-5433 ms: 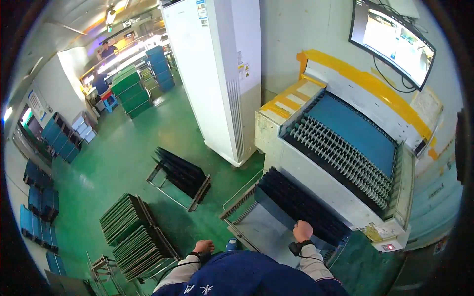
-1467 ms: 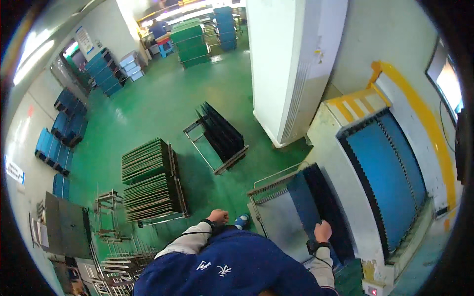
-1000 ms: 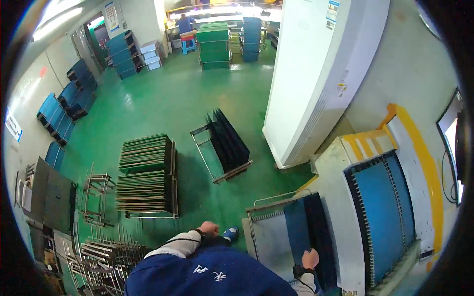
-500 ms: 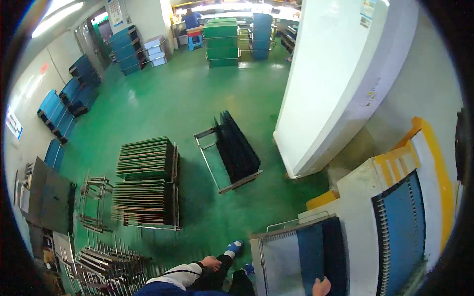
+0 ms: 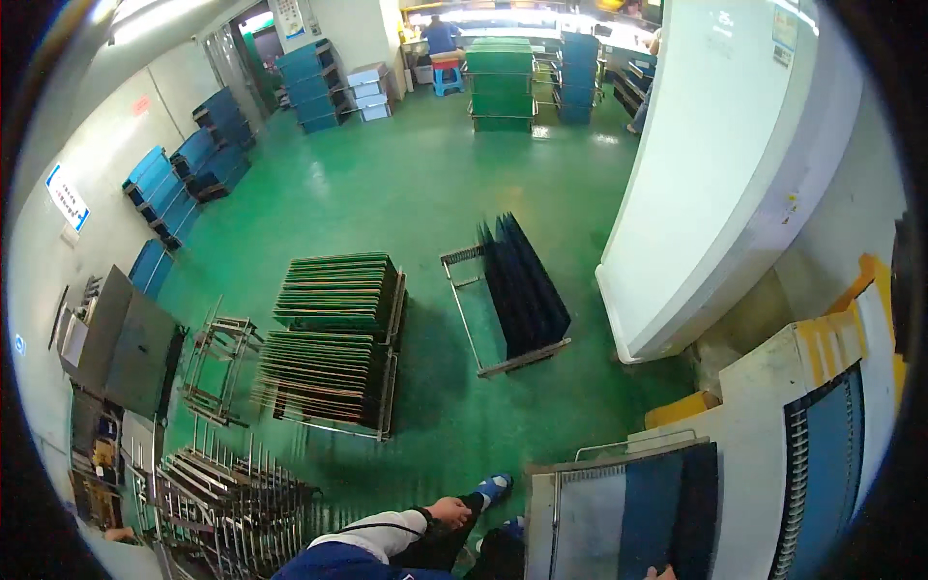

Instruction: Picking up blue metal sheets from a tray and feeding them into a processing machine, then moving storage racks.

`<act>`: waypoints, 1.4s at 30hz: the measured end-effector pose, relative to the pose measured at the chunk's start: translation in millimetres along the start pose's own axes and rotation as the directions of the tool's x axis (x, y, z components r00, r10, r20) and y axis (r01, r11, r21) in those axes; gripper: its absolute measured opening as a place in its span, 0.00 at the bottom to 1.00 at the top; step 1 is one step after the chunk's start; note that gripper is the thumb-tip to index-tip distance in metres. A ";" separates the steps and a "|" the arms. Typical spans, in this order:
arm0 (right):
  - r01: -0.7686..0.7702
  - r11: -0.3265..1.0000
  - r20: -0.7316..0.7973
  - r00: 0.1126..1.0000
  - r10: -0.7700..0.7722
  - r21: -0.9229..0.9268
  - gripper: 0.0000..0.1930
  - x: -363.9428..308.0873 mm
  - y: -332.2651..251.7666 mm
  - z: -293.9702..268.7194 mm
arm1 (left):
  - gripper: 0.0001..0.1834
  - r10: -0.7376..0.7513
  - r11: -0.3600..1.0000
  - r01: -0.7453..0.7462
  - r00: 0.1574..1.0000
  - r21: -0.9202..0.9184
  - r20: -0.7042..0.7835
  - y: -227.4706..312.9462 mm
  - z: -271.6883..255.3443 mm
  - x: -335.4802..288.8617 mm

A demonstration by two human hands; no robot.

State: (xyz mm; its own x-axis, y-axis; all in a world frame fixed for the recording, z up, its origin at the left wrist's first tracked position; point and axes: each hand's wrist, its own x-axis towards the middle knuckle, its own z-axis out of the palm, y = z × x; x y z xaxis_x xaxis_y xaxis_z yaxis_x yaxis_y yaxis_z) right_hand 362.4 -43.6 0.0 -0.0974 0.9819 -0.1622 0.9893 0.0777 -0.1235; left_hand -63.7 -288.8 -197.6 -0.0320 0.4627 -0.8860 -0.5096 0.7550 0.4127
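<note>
My left hand (image 5: 449,512) hangs beside my dark-trousered leg, fingers curled in, and I see nothing in it. At the lower edge my right hand (image 5: 661,573) is mostly cut off; its bent thumb and fingertips show over the rack at my right, where the blue surface meets the dark one. Whatever they pinch is hidden. That rack has a metal frame (image 5: 543,522) and bears a pale sheet (image 5: 592,512), a blue panel (image 5: 648,507) and dark panels (image 5: 698,493).
Ahead, a wire rack (image 5: 462,314) holds upright dark panels (image 5: 527,300). Left of it stand racks of green-edged boards (image 5: 333,290), an unloaded metal rack (image 5: 220,358) and piled metal frames (image 5: 227,493). A white pillar (image 5: 715,193) and a white machine (image 5: 749,401) flank the right.
The view has swung left, so the surroundings sit further right in it. My right hand has slipped lower and is now mostly out of view. The left hand keeps its curled pose.
</note>
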 end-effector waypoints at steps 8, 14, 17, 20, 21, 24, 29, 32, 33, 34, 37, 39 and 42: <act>-0.035 0.999 0.056 0.998 0.036 -0.017 0.22 -15.1 -18.1 -13.8 | 0.15 0.217 0.949 -0.206 0.976 0.238 -0.019 -27.9 -31.8 27.8; -0.108 0.994 -0.221 0.969 0.109 0.018 0.18 -15.1 -1.3 32.2 | 0.14 0.387 0.884 -0.344 0.918 0.317 -0.082 -32.7 -37.9 15.4; -0.007 0.996 -0.153 0.988 0.020 0.091 0.18 -18.7 -9.0 31.0 | 0.14 0.497 0.835 -0.441 0.861 0.329 -0.108 -43.1 -39.4 7.5; -0.007 1.000 -0.214 0.977 0.012 0.022 0.15 -20.2 0.3 44.9 | 0.16 0.556 0.778 -0.460 0.821 0.428 -0.129 -37.0 -26.5 -20.1; 0.027 0.999 -0.221 0.975 -0.021 0.021 0.14 -20.1 -4.1 45.6 | 0.16 0.557 0.785 -0.461 0.818 0.415 -0.145 -41.7 -30.9 -18.7; 0.010 1.000 -0.238 0.971 -0.006 0.017 0.13 -12.5 5.4 54.9 | 0.17 0.617 0.721 -0.469 0.769 0.509 -0.166 -42.4 -31.7 -26.7; -0.003 0.996 -0.190 0.982 0.019 0.084 0.12 -14.3 1.7 51.9 | 0.16 0.715 0.645 -0.530 0.674 0.550 -0.187 -55.1 -41.0 -39.9; 0.031 0.996 -0.224 0.975 -0.012 0.080 0.12 -18.2 2.2 48.4 | 0.15 0.670 0.694 -0.520 0.719 0.498 -0.183 -47.9 -38.3 -48.8; 0.036 0.996 -0.231 0.973 -0.016 0.086 0.12 -18.5 1.0 47.2 | 0.15 0.678 0.688 -0.529 0.712 0.497 -0.182 -46.0 -38.8 -48.7; 0.030 0.996 -0.218 0.976 -0.012 0.079 0.12 -19.1 0.7 46.5 | 0.16 0.670 0.697 -0.525 0.719 0.488 -0.184 -45.9 -39.0 -48.8; 0.004 0.999 -0.204 0.979 0.008 0.054 0.13 -13.9 -0.8 43.7 | 0.16 0.668 0.697 -0.520 0.720 0.494 -0.185 -43.1 -37.2 -45.8; -0.034 0.999 -0.210 0.977 0.038 0.026 0.12 -12.8 2.7 46.1 | 0.16 0.678 0.674 -0.508 0.713 0.537 -0.176 -44.0 -34.6 -47.4; -0.054 0.998 -0.233 0.971 0.060 0.032 0.14 -12.9 0.0 45.6 | 0.15 0.662 0.708 -0.513 0.721 0.485 -0.203 -44.4 -35.8 -49.9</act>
State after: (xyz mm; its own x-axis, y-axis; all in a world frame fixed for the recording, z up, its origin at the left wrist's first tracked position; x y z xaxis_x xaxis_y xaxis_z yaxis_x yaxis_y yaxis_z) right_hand 358.6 -64.1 -42.5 -0.0095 0.9980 0.0630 0.9891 0.0186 -0.1461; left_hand -70.2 -362.1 -179.3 -0.5349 0.7394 -0.4088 0.0731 0.5226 0.8495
